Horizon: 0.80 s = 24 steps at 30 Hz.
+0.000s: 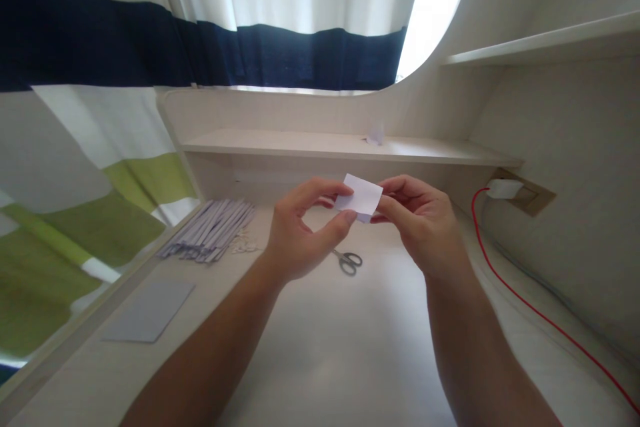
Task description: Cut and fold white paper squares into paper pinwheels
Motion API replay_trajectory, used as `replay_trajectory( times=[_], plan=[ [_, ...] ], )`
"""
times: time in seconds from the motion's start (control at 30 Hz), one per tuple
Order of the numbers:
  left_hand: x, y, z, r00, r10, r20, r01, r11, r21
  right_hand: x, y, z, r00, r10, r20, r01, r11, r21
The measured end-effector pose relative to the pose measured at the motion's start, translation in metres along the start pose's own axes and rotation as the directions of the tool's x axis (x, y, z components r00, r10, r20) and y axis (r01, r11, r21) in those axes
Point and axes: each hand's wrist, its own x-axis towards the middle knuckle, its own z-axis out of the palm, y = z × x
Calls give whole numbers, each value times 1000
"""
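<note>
L hand (313, 227) is pinching a small white paper rectangle (365, 195) at L end — long axis is running crosswise, btwn hands — R hand (420, 220) is gripping R end.

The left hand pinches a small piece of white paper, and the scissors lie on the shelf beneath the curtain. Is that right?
Not quite: the scissors lie on the desk, not on the shelf, as the head view shows. The left hand does pinch a small piece of white paper.
</note>
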Motion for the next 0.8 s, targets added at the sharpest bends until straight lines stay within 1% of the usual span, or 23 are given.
replay_trajectory(
  times=[0.1,0.17,0.27,0.33,0.37,0.4,0.43,0.47,0.5,0.53,0.6,0.67,0.73,0.8],
  plan=[
    [1,-1,0,999,32,-27,-28,990,136,2,1,1,997,-79,-23,76,989,-130],
    [2,-5,1,994,93,-54,-78,969,234,3,1,2,994,-105,-12,100,974,-204],
    [3,-13,0,976,202,-87,-160,923,350,3,1,1,995,-80,55,92,964,-250],
    [5,-16,-2,975,206,-82,-162,915,369,2,3,-2,993,-9,119,45,952,-304],
    [6,-16,-4,985,165,-50,-137,925,353,1,4,-5,987,41,156,17,935,-354],
    [6,-17,-6,996,93,7,-91,941,326,1,6,-8,977,92,190,-6,913,-409],
    [7,-17,-9,996,-3,87,-22,957,289,2,9,-12,965,138,224,-21,889,-458],
    [8,-18,-11,977,-123,177,75,964,255,3,12,-15,951,173,255,-26,871,-491],
    [9,-19,-12,940,-235,248,180,958,225,4,15,-18,942,191,275,-29,864,-503],
    [9,-22,-13,905,-325,276,277,940,198,6,18,-20,935,206,287,-35,864,-503],
    [10,-30,-14,872,-439,216,427,898,105,11,25,-23,921,244,304,-75,877,-475],
    [7,-40,-13,836,-522,169,529,849,3,15,31,-21,906,265,329,-109,899,-424],
    [-1,-51,-12,784,-602,149,617,781,-93,14,38,-16,919,248,305,-128,923,-362],
    [-14,-60,-9,739,-662,126,674,721,-161,5,47,-7,927,269,262,-197,942,-273]
  ],
)
